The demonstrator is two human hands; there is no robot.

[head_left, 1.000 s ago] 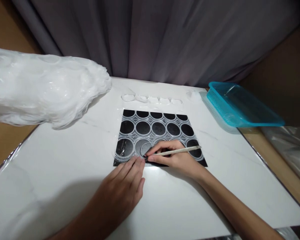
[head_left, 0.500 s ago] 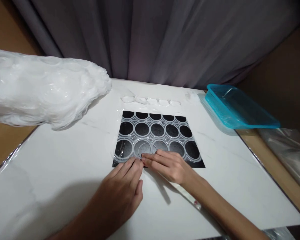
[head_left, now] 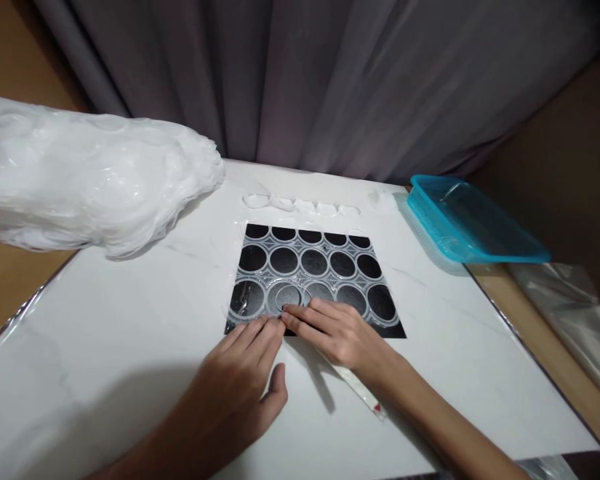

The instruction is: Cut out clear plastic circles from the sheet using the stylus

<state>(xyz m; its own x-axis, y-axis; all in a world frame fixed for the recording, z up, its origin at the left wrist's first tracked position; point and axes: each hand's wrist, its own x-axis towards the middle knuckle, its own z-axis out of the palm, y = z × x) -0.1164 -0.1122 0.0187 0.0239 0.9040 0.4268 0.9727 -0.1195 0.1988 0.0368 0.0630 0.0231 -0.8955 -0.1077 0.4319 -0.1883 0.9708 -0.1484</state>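
A black sheet [head_left: 314, 262] printed with rows of grey-rimmed circles lies on the white table, with clear plastic film over its lower part. My left hand [head_left: 250, 360] rests flat on the sheet's near edge, fingers stretched out and thumb apart. Just right of it, my right hand [head_left: 337, 333] is closed, fingertips down at the same edge and meeting the left fingertips. From under it a slim white stick [head_left: 360, 388] with a red mark near its end slants toward me, raised above its shadow. Its working tip is hidden. A thin clear ring outline [head_left: 289, 297] shows beyond the fingertips.
A large pile of white, translucent plastic sheets [head_left: 100, 180] covers the left back. Several clear cut-out scraps [head_left: 303, 205] lie behind the black sheet. A blue plastic basket [head_left: 473, 223] stands at the right edge, near clear plastic packaging [head_left: 563, 313]. A grey curtain [head_left: 300, 87] hangs behind.
My left thumb has spread farther from the fingers. The visible end of the white stick has moved slightly left. Both hands stay at the sheet's near edge.
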